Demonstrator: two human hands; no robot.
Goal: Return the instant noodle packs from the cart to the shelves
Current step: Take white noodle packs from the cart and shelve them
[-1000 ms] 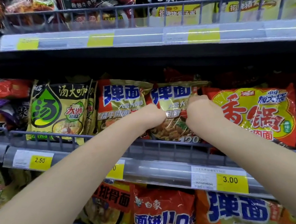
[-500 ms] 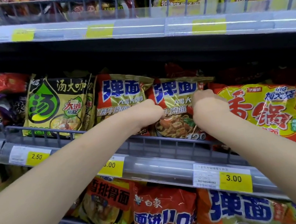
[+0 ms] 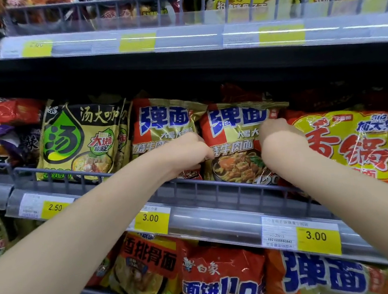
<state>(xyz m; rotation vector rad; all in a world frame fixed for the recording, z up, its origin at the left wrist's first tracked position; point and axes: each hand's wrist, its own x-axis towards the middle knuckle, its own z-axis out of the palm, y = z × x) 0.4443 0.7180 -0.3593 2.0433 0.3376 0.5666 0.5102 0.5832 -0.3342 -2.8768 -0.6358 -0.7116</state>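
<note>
- middle shelf (image 3: 218, 193): wire rail up front, three yellow price tags along its strip
- both arms stretched up to it
- noodle pack (image 3: 237, 146) stands behind the rail
- left hand (image 3: 188, 152) pinches its left edge, right hand (image 3: 278, 140) curls on its right edge

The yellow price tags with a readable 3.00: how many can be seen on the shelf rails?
2. One 3.00 tag sits on the middle shelf's rail between the two forearms; the other 3.00 tag is further right on the same rail. Other yellow tags show different or blurred prices.
</note>
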